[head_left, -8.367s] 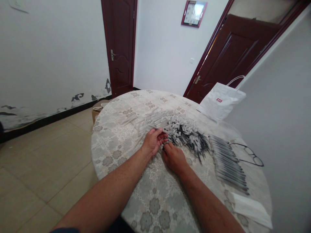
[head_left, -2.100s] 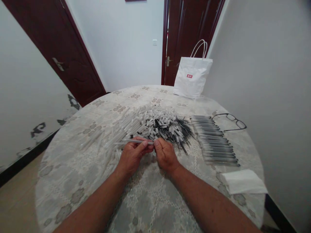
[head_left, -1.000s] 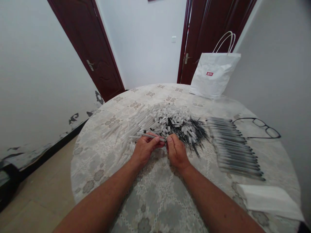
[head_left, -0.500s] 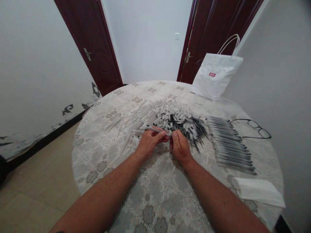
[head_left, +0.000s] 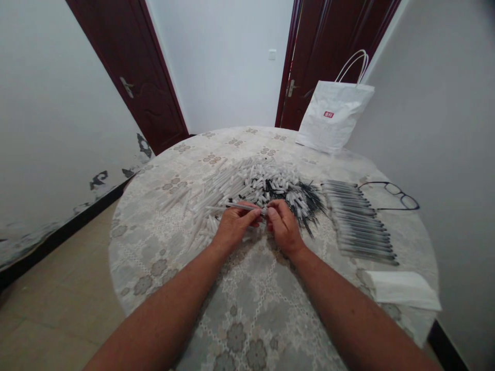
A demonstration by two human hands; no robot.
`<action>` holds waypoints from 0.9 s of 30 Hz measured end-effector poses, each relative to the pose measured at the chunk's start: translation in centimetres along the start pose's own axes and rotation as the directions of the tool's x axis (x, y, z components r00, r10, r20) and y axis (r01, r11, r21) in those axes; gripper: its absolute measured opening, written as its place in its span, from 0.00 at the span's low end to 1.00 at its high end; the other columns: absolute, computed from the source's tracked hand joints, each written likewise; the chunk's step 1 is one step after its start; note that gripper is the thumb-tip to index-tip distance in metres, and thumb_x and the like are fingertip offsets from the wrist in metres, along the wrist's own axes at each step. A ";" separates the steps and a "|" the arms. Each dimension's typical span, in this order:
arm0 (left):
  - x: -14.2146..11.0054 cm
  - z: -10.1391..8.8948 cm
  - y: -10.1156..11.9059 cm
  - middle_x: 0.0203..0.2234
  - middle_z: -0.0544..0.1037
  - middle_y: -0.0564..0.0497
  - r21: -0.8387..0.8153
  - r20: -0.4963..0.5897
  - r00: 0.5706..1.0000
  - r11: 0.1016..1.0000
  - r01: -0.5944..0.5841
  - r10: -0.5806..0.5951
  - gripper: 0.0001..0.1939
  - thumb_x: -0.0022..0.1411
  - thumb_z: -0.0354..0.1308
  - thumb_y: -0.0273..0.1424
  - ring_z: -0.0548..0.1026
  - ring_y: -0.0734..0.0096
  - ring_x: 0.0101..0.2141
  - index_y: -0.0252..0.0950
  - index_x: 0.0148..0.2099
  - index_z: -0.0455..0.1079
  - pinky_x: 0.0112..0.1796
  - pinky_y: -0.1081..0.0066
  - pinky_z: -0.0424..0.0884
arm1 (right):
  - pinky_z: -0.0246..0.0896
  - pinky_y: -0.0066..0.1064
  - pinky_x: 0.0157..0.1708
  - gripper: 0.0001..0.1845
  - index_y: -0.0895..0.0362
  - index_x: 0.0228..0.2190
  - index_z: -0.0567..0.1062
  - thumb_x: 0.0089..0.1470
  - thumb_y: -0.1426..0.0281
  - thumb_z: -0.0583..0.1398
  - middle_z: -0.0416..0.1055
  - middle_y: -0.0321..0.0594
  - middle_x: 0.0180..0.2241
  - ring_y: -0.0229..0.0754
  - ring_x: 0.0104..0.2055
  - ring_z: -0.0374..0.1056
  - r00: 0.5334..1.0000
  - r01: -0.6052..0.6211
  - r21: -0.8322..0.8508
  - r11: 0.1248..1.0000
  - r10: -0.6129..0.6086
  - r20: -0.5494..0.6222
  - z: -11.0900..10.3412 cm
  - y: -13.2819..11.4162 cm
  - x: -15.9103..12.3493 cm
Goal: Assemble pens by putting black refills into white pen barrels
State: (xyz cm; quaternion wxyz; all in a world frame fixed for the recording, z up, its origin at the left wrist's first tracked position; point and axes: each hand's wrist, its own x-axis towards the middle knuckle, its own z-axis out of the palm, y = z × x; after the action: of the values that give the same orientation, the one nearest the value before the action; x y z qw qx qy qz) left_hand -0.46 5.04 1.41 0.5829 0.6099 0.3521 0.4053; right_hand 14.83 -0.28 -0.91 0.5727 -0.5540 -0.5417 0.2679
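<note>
A slim pale pen (head_left: pixel 238 206) lies across the fingers of my left hand (head_left: pixel 234 225), which is closed around it, its dark end pointing left. At the pen's right end, the thumb and fingers of my right hand (head_left: pixel 285 228) are pinched together, meeting the left fingertips; a small piece there is partly hidden. Just beyond both hands spreads a heap of loose pen parts: white barrels (head_left: pixel 222 188) to the left, short white caps (head_left: pixel 284 178) at the back and thin black refills (head_left: pixel 312 198) on the right.
A neat row of pens (head_left: pixel 359 221) lies to the right, beside black-framed glasses (head_left: pixel 408 202). Nearer the front right is a flat white folded sheet (head_left: pixel 404 289). A white bag (head_left: pixel 332 116) stands at the back. Everything rests on a round table with a patterned cloth (head_left: pixel 240 293).
My view has shifted slightly, so the scene sits a little further left. Both hands stay together at the pen's end, with the right fingers repositioned slightly.
</note>
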 end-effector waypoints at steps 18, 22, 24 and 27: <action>-2.4 0.7 -1.2 0.37 0.79 0.39 0.887 0.240 0.969 0.394 -0.242 0.054 0.10 0.63 0.52 0.28 0.78 0.53 0.39 0.37 0.45 0.71 0.42 0.60 0.70 | 0.53 0.23 0.16 0.13 0.55 0.35 0.72 0.56 0.58 0.60 0.65 0.27 0.18 0.33 0.17 0.58 0.964 -0.065 0.387 0.920 0.158 -0.213 -1.0 0.6 1.8; -1.0 -0.8 -0.6 0.39 0.80 0.42 0.605 0.053 0.979 0.774 -0.187 0.195 0.12 0.63 0.55 0.32 0.78 0.55 0.43 0.39 0.48 0.73 0.45 0.60 0.71 | 0.52 0.22 0.15 0.12 0.55 0.36 0.72 0.54 0.61 0.61 0.67 0.29 0.21 0.33 0.18 0.60 0.953 -0.088 0.513 0.854 0.222 -0.204 -0.8 1.4 1.9; -0.1 -1.5 -0.1 0.36 0.80 0.44 0.316 -0.060 0.992 0.945 -0.084 0.108 0.13 0.64 0.55 0.35 0.79 0.60 0.36 0.38 0.49 0.71 0.38 0.63 0.74 | 0.51 0.22 0.14 0.12 0.56 0.36 0.73 0.53 0.62 0.61 0.67 0.30 0.22 0.33 0.18 0.60 0.949 -0.099 0.550 0.829 0.245 -0.198 -0.6 1.6 1.9; 0.8 -2.0 0.3 0.37 0.80 0.45 -0.125 -0.153 0.987 0.992 0.020 -0.039 0.16 0.62 0.60 0.36 0.80 0.65 0.33 0.36 0.50 0.66 0.32 0.68 0.76 | 0.51 0.23 0.15 0.12 0.56 0.36 0.73 0.52 0.61 0.62 0.67 0.30 0.22 0.33 0.18 0.60 0.951 -0.128 0.542 0.831 0.257 -0.169 -0.2 1.6 1.6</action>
State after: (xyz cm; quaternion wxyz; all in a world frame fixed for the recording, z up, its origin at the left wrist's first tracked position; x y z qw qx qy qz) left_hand -1.97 6.62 1.79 0.5962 0.5340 0.3798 0.4637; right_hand 15.95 1.49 -1.87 0.7317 -0.4564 -0.3174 0.3945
